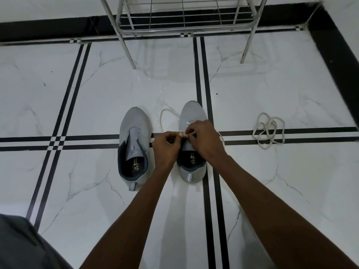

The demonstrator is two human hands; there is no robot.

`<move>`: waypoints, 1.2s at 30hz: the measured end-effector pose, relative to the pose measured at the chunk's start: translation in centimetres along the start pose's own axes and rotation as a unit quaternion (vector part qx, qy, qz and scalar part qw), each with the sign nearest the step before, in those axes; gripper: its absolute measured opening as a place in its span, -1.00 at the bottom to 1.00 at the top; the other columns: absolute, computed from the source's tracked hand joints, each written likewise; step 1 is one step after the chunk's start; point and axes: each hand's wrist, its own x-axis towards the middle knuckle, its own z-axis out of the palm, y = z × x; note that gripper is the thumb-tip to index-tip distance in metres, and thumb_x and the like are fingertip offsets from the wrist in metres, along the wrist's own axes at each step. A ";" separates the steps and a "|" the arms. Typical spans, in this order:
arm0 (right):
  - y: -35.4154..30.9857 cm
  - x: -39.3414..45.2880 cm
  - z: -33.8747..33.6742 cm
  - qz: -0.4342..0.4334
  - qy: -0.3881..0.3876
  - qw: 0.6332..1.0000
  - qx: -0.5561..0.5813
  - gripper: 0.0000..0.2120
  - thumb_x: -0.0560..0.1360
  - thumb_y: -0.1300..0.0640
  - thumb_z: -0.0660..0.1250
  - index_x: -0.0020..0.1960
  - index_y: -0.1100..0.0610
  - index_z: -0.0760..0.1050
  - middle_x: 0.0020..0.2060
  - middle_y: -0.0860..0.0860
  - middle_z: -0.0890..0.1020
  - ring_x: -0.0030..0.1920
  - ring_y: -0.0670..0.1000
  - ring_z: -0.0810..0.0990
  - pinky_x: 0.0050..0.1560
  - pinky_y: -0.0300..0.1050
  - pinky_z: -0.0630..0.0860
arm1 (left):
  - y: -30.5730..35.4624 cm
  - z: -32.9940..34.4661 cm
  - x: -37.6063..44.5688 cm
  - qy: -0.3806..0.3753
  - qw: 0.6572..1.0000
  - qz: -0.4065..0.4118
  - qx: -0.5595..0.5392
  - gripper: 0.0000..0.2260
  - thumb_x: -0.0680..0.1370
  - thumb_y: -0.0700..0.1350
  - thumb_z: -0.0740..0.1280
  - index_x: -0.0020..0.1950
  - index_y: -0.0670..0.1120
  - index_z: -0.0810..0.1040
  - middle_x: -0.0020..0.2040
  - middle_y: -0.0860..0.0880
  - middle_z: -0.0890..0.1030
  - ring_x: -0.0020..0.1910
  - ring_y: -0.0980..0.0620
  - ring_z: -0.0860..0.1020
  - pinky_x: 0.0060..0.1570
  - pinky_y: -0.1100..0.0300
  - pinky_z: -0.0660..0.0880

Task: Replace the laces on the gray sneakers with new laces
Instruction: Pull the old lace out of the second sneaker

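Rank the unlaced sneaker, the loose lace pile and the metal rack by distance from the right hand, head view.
1. unlaced sneaker, to the left of the right hand, past the left hand.
2. loose lace pile, on the floor to the right.
3. metal rack, far ahead.

Floor (116,90): white marble-look tile, grey veining, crossed by paired black inlay stripes (203,78). Black border band (48,29) along the wall, from 10 to 3 o'clock. Metal wire rack (182,18) stands at 12 o'clock, two legs on the tile. Dark grey fabric (21,247) at 7 o'clock, blurred.
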 end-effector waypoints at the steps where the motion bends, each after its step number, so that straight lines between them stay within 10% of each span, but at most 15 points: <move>1: 0.0 0.1 0.1 0.002 0.002 1.000 -0.005 -0.91 0.49 0.22 0.40 -0.10 0.14 0.69 -0.09 0.05 0.69 0.00 0.08 0.52 0.02 0.01 0.50 | 0.0 0.0 0.0 0.000 1.000 0.000 0.004 -0.88 0.55 -0.12 0.47 0.03 -0.13 0.75 -0.12 0.00 0.74 -0.14 0.17 0.69 -0.03 0.24 0.63; 7: 3.3 1.3 -3.3 0.167 0.174 0.968 0.070 -0.92 0.52 0.28 0.32 -0.12 0.23 0.58 -0.17 0.13 0.65 -0.12 0.10 0.58 -0.07 -0.11 0.46 | 0.0 -0.5 -0.3 0.016 1.000 -0.006 0.019 -0.85 0.56 -0.07 0.46 0.04 -0.10 0.75 -0.13 0.04 0.73 -0.15 0.24 0.66 -0.07 0.36 0.57; 12: 4.5 0.9 -4.3 0.209 0.103 0.966 0.109 -0.66 0.47 0.01 0.48 0.14 0.15 0.51 0.03 0.06 0.51 0.01 -0.03 0.48 -0.05 -0.26 0.29 | 0.0 -0.5 -0.5 0.008 1.000 0.010 0.026 -0.83 0.55 -0.05 0.48 0.05 -0.13 0.73 -0.12 0.04 0.72 -0.14 0.23 0.66 -0.11 0.47 0.53; 15: 2.0 -0.3 -2.7 0.185 0.048 0.976 0.103 -0.63 0.35 -0.10 0.55 -0.05 0.13 0.54 -0.15 -0.01 0.56 -0.18 -0.06 0.52 -0.18 -0.14 0.43 | 0.1 0.0 -0.4 0.007 0.997 0.031 0.068 -0.83 0.51 -0.06 0.52 0.04 -0.12 0.72 -0.13 0.07 0.70 -0.17 0.26 0.63 -0.13 0.53 0.49; 22: 0.4 -0.1 -2.0 0.140 -0.046 0.988 -0.040 -0.84 0.48 0.19 0.32 -0.19 0.25 0.61 -0.24 0.17 0.65 -0.16 0.15 0.61 -0.21 -0.05 0.51 | -0.2 -0.1 0.1 -0.013 0.989 0.085 0.123 -0.89 0.55 -0.08 0.46 -0.02 -0.11 0.72 -0.16 0.04 0.71 -0.19 0.15 0.63 -0.12 0.36 0.53; 29: 2.5 -1.0 -2.3 0.200 0.019 0.977 0.072 -0.89 0.49 0.24 0.35 -0.12 0.27 0.62 -0.20 0.13 0.68 -0.22 0.00 0.57 -0.15 -0.12 0.52 | -0.8 -1.2 0.0 0.028 0.994 0.039 0.099 -0.93 0.48 -0.14 0.49 -0.07 -0.10 0.66 -0.24 0.04 0.66 -0.26 0.14 0.61 -0.21 0.27 0.54; 36: 1.8 -1.5 -1.0 0.109 0.010 0.991 0.072 -0.84 0.53 0.13 0.38 -0.07 0.21 0.65 -0.19 0.09 0.70 -0.18 0.05 0.64 -0.08 -0.01 0.56 | 0.6 0.8 1.3 -0.074 0.952 0.216 0.206 -0.74 0.48 -0.29 0.41 0.15 -0.11 0.63 0.11 -0.04 0.65 0.13 -0.05 0.52 0.17 0.19 0.40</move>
